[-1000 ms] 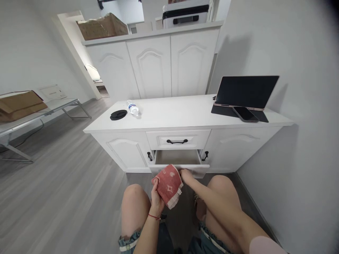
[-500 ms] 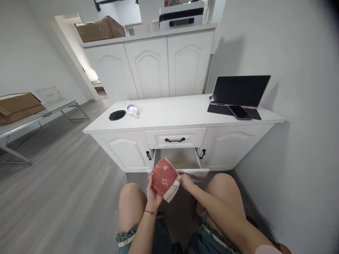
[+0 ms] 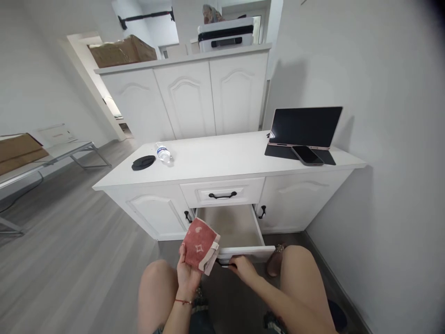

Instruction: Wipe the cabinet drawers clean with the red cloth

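Note:
A folded red towel (image 3: 200,245) with pale motifs and a cream edge rests in my left hand (image 3: 188,274), the thumb closed over its near left side. My right hand (image 3: 242,267) has its fingers hooked on the black handle (image 3: 223,265) at the front of the lower drawer. That drawer (image 3: 255,228) is pulled out, showing a bare light bottom; the towel covers its front left corner. Just above it, the upper drawer (image 3: 198,197) is closed.
On the white cabinet top (image 3: 215,155) lie a clear plastic bottle (image 3: 163,153) and a black round object (image 3: 143,162) at left. A tablet (image 3: 306,126) and a phone (image 3: 307,155) are at right. My knees flank the drawer; a wall (image 3: 399,185) stands to the right.
The lower drawer has come further out toward me, with my right hand on its handle. My left hand with the towel has shifted left, and the whole view has tilted up slightly.

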A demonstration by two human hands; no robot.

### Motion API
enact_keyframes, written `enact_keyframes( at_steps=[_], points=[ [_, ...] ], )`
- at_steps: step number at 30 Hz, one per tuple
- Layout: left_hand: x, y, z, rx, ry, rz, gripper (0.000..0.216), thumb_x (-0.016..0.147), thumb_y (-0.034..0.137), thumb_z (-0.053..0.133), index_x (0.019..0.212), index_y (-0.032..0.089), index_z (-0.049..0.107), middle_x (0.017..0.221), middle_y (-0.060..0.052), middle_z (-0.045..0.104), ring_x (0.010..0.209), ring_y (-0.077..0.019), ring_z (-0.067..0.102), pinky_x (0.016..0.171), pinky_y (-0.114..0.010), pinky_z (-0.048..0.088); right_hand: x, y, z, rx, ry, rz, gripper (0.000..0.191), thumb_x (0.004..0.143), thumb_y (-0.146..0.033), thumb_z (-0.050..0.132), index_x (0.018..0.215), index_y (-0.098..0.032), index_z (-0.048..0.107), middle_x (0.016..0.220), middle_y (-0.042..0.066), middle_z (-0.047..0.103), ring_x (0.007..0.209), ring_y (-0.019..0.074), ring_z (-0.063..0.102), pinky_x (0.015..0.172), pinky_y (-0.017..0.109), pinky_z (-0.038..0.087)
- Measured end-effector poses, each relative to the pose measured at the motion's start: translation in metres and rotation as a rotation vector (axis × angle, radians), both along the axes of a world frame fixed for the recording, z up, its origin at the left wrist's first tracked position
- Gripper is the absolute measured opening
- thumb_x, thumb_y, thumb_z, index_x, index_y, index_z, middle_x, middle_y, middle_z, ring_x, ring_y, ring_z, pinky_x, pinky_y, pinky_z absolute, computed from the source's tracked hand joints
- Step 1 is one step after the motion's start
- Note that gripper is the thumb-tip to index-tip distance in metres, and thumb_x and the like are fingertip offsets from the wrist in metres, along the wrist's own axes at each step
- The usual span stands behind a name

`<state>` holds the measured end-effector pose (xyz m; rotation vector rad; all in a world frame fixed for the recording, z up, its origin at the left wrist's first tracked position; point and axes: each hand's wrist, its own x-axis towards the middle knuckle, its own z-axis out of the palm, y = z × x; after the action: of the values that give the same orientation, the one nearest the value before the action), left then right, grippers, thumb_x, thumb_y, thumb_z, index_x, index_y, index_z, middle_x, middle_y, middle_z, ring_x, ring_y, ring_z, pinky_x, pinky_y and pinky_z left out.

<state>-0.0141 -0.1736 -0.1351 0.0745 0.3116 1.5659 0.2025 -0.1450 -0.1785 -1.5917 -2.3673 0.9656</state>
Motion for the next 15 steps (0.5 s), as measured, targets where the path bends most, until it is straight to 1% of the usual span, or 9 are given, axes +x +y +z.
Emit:
enact_keyframes(
  at_steps=[3,5,9,12,15],
  points=[
    [0.003,0.014,0.007,-0.040,-0.010,-0.048,0.039,0.093,0.037,0.039,0.130,0.029,0.050,0.110,-0.006,0.069,0.104,-0.0228,0.063,0.099,-0.047,0.041,0.002,-0.004,-0.004,0.020,0.015,0.020,0.019,0.081,-0.022,0.057,0.089,-0.020,0.074,0.090,0.007,0.073,0.086,0.0223,0.066,0.074,0.024,0.044],
    [0.008,0.028,0.017,-0.139,0.054,-0.051,0.040,0.092,0.033,0.042,0.130,0.024,0.050,0.109,-0.008,0.069,0.102,-0.0228,0.064,0.099,-0.046,0.041,0.002,-0.005,-0.003,0.004,0.001,0.014,0.019,0.081,-0.022,0.057,0.088,-0.019,0.074,0.090,0.007,0.073,0.087,0.0229,0.066,0.075,0.024,0.044],
    [0.021,0.062,0.035,-0.358,0.194,-0.081,0.038,0.089,0.028,0.048,0.125,0.017,0.052,0.096,-0.009,0.073,0.088,-0.0225,0.068,0.092,-0.042,0.047,0.000,-0.004,0.002,-0.041,-0.013,-0.014,0.019,0.080,-0.023,0.058,0.090,-0.020,0.074,0.092,0.007,0.073,0.089,0.0229,0.066,0.077,0.024,0.044],
    [0.027,0.081,0.039,-0.462,0.263,-0.083,0.033,0.090,0.027,0.047,0.120,0.016,0.055,0.089,-0.007,0.073,0.082,-0.0211,0.069,0.085,-0.038,0.051,0.000,-0.003,0.003,-0.062,-0.005,-0.023,0.021,0.081,-0.023,0.057,0.094,-0.021,0.074,0.096,0.007,0.073,0.093,0.0228,0.065,0.080,0.024,0.044],
    [0.025,0.094,0.036,-0.518,0.320,-0.113,0.032,0.089,0.027,0.046,0.116,0.013,0.056,0.087,-0.008,0.072,0.080,-0.0212,0.068,0.082,-0.038,0.052,0.001,-0.004,0.004,-0.092,0.004,-0.026,0.025,0.081,-0.022,0.055,0.099,-0.022,0.072,0.100,0.007,0.072,0.098,0.0230,0.064,0.084,0.026,0.044]
  ],
)
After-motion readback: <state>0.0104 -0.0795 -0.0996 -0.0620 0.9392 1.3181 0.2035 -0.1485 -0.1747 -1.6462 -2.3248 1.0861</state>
